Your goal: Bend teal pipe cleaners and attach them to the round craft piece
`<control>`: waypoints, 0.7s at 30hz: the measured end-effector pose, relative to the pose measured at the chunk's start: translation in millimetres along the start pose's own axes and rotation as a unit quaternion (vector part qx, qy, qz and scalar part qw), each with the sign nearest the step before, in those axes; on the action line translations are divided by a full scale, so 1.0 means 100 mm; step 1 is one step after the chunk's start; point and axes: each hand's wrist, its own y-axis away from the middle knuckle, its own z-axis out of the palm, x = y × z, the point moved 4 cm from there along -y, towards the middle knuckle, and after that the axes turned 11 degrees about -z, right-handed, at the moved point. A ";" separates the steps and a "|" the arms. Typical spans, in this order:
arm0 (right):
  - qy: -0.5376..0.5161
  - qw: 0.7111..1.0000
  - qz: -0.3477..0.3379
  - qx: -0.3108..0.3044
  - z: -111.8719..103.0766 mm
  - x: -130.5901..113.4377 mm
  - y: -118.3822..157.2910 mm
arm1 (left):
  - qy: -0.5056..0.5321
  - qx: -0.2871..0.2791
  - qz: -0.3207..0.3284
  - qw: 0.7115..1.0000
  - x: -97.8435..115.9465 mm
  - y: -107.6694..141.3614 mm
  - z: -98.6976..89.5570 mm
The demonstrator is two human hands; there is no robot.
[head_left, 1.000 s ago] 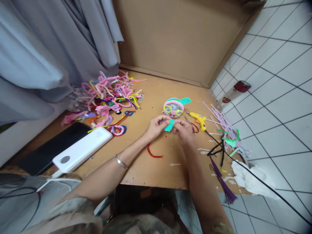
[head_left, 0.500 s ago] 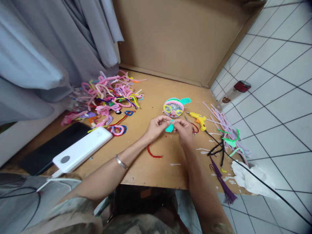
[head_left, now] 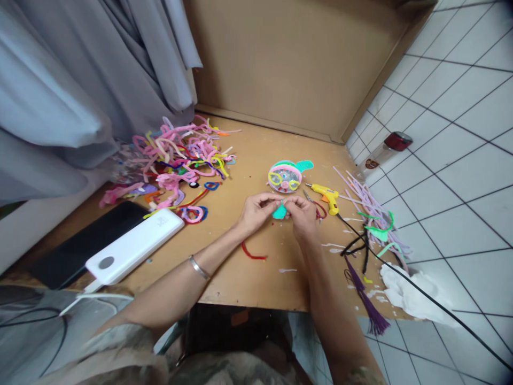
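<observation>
Between my fingertips is a small teal-green fuzzy piece (head_left: 279,212), apparently shaped from pipe cleaner. My left hand (head_left: 259,210) pinches it from the left, and my right hand (head_left: 301,213) pinches it from the right; the fingers hide its upper part. Just beyond my hands sits a round clear craft ornament (head_left: 285,176) with a pink rim, yellow rings like glasses and a green fuzzy flap (head_left: 305,166) at its upper right. Beside my right hand lie red-handled scissors (head_left: 320,209), partly covered by that hand. A curved red pipe cleaner (head_left: 252,254) rests below my left hand.
A yellow glue gun (head_left: 326,197) lies to the right, its black cord running off the table. Lilac pipe cleaners (head_left: 371,214), a purple tassel (head_left: 366,302) and white fluff (head_left: 414,289) are near the right edge. Leftward are a pipe-cleaner heap (head_left: 180,152), a white power bank (head_left: 136,246) and a phone (head_left: 90,243).
My hands stay together with slight finger movement, and the green piece has turned a little between them. Everything on the table stays in place.
</observation>
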 end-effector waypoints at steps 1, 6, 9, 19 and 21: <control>0.000 1.000 -0.002 -0.001 0.00 0.01 0.00 | -0.020 0.001 0.021 1.000 0.01 0.01 0.00; 0.005 1.000 -0.007 0.001 -0.02 0.09 -0.02 | -0.147 0.023 0.120 0.982 0.09 0.07 0.00; -0.002 1.000 -0.004 -0.007 -0.02 0.10 -0.02 | -0.133 0.007 0.089 0.987 0.10 0.06 0.01; -0.008 0.998 -0.032 -0.060 0.02 -0.01 0.01 | 0.067 -0.032 -0.098 0.992 0.10 -0.05 -0.04; -0.005 0.998 -0.034 -0.061 0.02 -0.01 0.01 | 0.072 -0.037 -0.119 0.990 0.09 -0.06 -0.05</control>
